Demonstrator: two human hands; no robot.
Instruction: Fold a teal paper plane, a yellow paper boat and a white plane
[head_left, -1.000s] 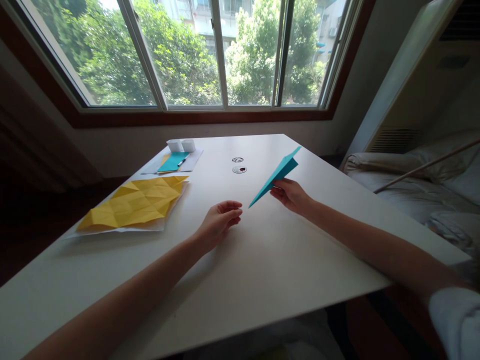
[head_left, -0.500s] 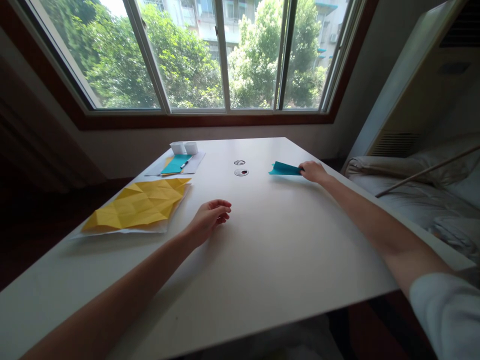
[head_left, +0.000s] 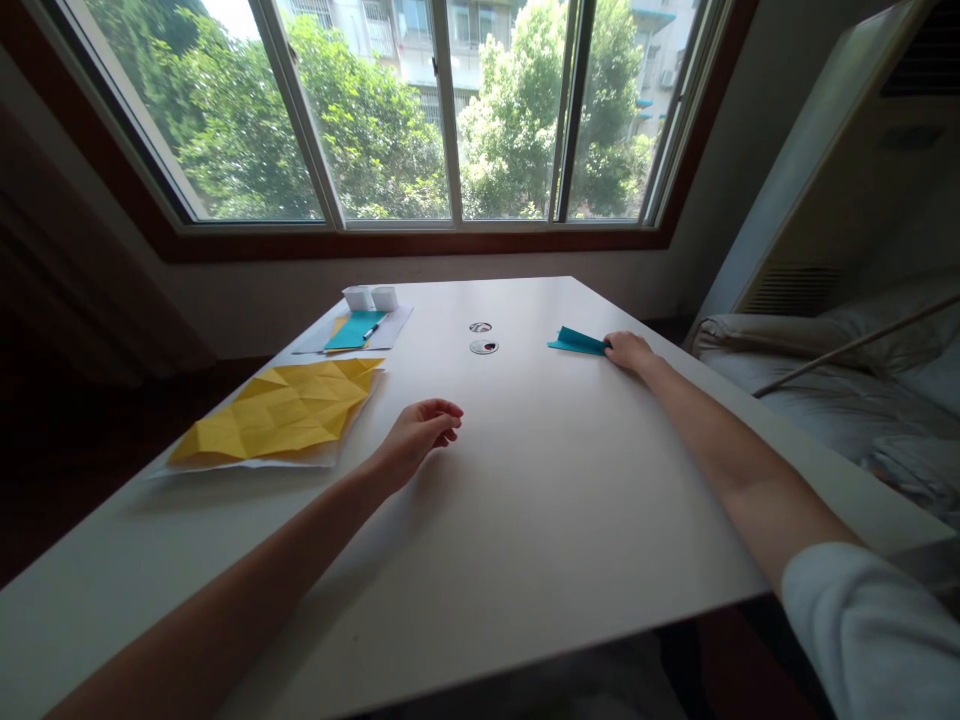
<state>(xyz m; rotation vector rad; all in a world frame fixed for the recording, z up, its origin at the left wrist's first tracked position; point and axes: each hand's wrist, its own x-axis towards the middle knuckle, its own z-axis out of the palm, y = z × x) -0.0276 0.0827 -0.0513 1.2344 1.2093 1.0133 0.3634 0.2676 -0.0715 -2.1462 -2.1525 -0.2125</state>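
White tabletop (head_left: 525, 520) under a wide window, trees outside. Folded teal paper plane (head_left: 576, 341) lies flat at the far right of the tabletop, long axis running left-right, just right of the two round cable grommets (head_left: 483, 338). Right hand (head_left: 628, 350) is stretched out at the plane's right end, fingertips touching it; can't tell if they pinch it or just rest against it. Left hand (head_left: 420, 432) sits mid-tabletop, fingers loosely curled, empty, well apart from the plane. Right hand is clearly the nearer one. Creased yellow sheet (head_left: 281, 412) at left, small teal paper (head_left: 355, 330) beyond it.
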